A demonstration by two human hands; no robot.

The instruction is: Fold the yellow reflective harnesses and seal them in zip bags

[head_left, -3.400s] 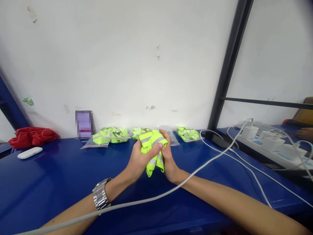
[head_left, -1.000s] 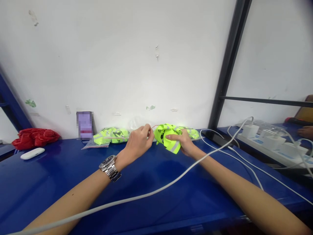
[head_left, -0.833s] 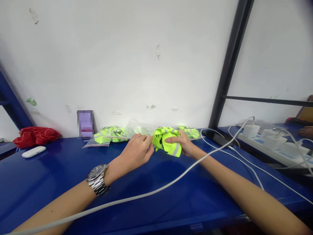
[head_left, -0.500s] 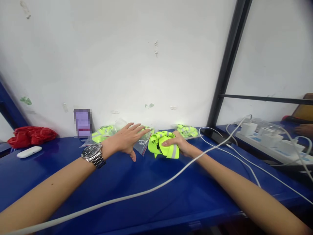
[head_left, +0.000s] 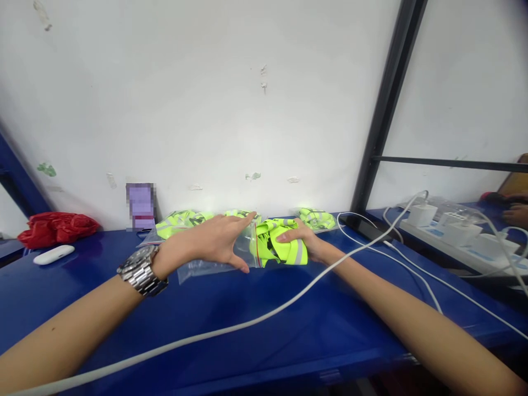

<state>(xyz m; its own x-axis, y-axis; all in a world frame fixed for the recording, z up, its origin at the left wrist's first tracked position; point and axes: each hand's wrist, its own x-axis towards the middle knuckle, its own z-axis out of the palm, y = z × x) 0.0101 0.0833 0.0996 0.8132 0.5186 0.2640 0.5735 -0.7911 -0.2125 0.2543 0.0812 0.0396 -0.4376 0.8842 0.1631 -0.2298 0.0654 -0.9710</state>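
Observation:
My right hand (head_left: 305, 239) is closed around a bunched, folded neon-yellow reflective vest (head_left: 284, 250) with grey stripes. To its left, a clear zip bag (head_left: 202, 269) with a red line along its mouth lies around and beneath my left hand (head_left: 216, 242). The thumb and fingers of that hand are spread wide; whether they grip the film I cannot tell. The bag's mouth edge overlaps the left side of the vest, but how much fabric is inside is unclear. More bagged yellow vests (head_left: 181, 220) lie behind my left hand, against the wall.
A bagged vest (head_left: 315, 219) sits at the back right. A white cable (head_left: 247, 323) crosses in front of my hands. A phone (head_left: 358, 228) and a power strip with chargers (head_left: 457, 234) are at right. A red bag (head_left: 58, 228) and white case (head_left: 53, 254) lie left on the blue table (head_left: 231, 352).
My left hand has turned, and the clear bag now shows spread out beneath it, its mouth reaching the vest. My right hand, still holding the vest, has shifted slightly right.

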